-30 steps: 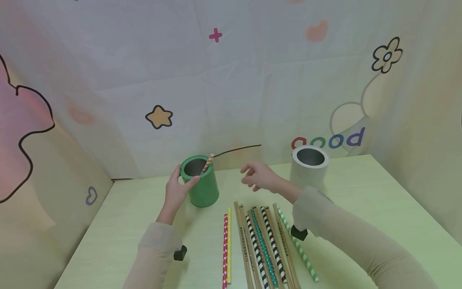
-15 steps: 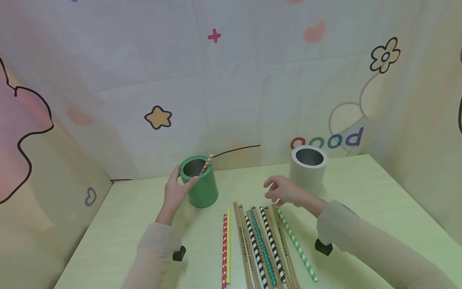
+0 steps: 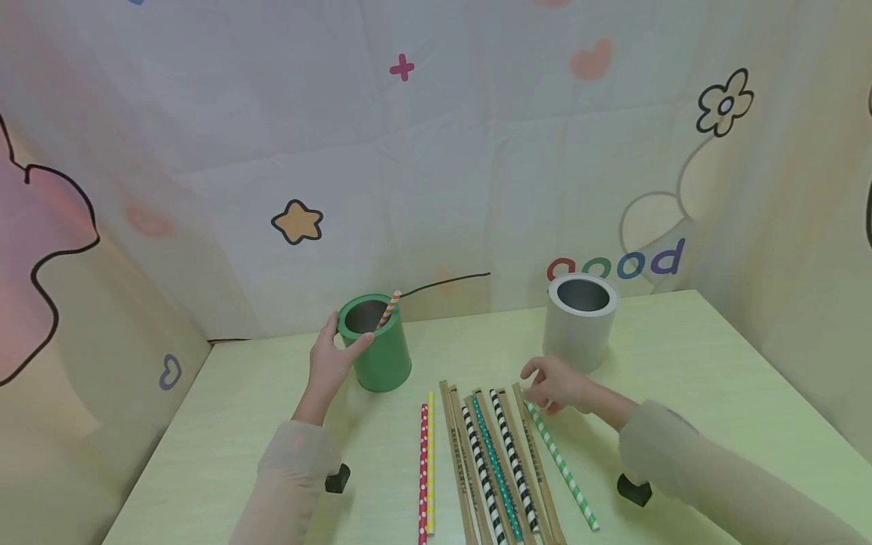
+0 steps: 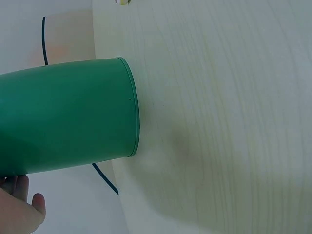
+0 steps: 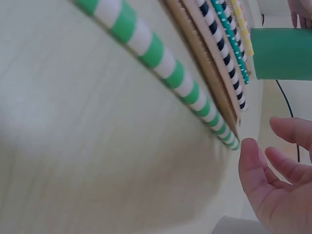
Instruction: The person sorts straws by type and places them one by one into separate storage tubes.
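Left hand (image 3: 330,365) curls round the smooth green cylindrical cup (image 3: 378,352), orange-striped paper straw (image 3: 390,309) leaning inside; right hand (image 3: 559,386), fingers loosely spread and empty, hovers at the far tip of the green-striped paper straw (image 3: 560,464).

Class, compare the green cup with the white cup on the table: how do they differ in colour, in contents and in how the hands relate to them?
Colour: the green cup is green outside; the white cup is pale white-grey.
Contents: an orange-striped straw leans in the green cup; the white cup shows nothing sticking out.
Hands: the left hand grips the green cup; the right hand is beside the white cup, at the green-striped straw.
Both stand upright, open-topped cylinders.
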{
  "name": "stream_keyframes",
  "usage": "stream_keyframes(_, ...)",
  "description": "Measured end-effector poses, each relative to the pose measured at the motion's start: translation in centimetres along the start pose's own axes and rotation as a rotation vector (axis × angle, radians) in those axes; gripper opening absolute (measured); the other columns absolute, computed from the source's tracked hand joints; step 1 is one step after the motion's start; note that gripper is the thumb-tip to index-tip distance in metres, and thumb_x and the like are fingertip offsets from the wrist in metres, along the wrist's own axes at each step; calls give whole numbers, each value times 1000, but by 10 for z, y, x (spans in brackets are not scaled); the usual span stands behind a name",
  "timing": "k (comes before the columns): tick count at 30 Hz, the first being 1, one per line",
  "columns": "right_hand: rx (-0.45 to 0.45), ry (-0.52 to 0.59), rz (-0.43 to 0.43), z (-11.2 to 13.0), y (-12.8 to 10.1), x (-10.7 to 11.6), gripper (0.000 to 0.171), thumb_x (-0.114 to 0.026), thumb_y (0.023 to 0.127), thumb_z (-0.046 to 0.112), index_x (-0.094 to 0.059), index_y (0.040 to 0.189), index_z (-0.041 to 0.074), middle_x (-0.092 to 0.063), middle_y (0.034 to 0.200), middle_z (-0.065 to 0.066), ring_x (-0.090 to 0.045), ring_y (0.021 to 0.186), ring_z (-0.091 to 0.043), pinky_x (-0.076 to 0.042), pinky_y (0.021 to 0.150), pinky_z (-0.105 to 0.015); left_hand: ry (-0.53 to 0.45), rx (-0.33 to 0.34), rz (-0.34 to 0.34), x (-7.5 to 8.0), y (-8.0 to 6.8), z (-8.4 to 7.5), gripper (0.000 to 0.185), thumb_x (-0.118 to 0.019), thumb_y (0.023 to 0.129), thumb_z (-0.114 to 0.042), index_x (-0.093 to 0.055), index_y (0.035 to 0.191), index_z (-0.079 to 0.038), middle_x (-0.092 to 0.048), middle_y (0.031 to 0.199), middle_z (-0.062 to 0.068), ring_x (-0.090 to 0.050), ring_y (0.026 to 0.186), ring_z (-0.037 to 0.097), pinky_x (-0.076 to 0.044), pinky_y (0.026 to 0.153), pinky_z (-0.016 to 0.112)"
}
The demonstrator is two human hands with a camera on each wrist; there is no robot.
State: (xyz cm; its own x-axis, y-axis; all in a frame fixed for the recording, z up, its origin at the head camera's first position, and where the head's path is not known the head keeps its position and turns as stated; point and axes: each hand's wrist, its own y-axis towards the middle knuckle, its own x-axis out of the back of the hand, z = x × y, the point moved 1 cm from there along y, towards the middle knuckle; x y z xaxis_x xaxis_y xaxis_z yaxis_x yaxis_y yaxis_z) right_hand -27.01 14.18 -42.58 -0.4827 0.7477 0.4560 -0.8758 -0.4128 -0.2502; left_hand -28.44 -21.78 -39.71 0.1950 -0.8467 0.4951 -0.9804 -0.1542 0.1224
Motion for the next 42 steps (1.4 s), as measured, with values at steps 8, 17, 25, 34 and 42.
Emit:
stream_keyframes(8, -56, -83, -44, -13, -5, -10, 29, -62, 73, -1, -51, 101, -2, -51, 60, -4, -46, 46, -13, -42, 42, -23, 8, -13, 1, 1, -1, -1, 91, -61, 77, -48, -14, 142, -6, -20, 147, 11, -17, 135, 25, -18, 109, 45)
stream_keyframes(17, -76, -169, -100, -21, -5, -22, 36, -68, 69, 2, -52, 101, 3, -54, 62, -5, -44, 41, -11, -41, 39, -22, -5, -14, -3, 0, -1, -1, 92, -61, 76, -50, -15, 142, -6, -20, 146, 11, -17, 135, 26, -19, 108, 47)
stream_keyframes(25, -94, -231, -149, -19, -6, -27, 37, -67, 69, 0, -52, 103, 1, -53, 68, -6, -47, 47, -13, -44, 39, -23, -11, -15, -3, 0, -1, 0, 92, -62, 76, -50, -14, 142, -7, -20, 146, 10, -17, 135, 25, -18, 109, 46)
stream_keyframes(34, -112, -251, -156, -15, -6, -28, 39, -65, 67, -4, -53, 105, -1, -55, 70, -7, -48, 46, -13, -44, 39, -23, -31, -7, -9, 0, -1, 3, 92, -61, 75, -52, -14, 142, -10, -21, 146, 9, -17, 135, 25, -17, 109, 47)
stream_keyframes(42, -28, -172, -126, -19, -7, -21, 38, -60, 69, -4, -52, 106, -5, -55, 65, -7, -48, 43, -13, -44, 39, -25, -44, 8, -13, -1, 0, 3, 89, -62, 76, -47, -14, 142, -11, -21, 147, 8, -16, 136, 24, -16, 109, 45)
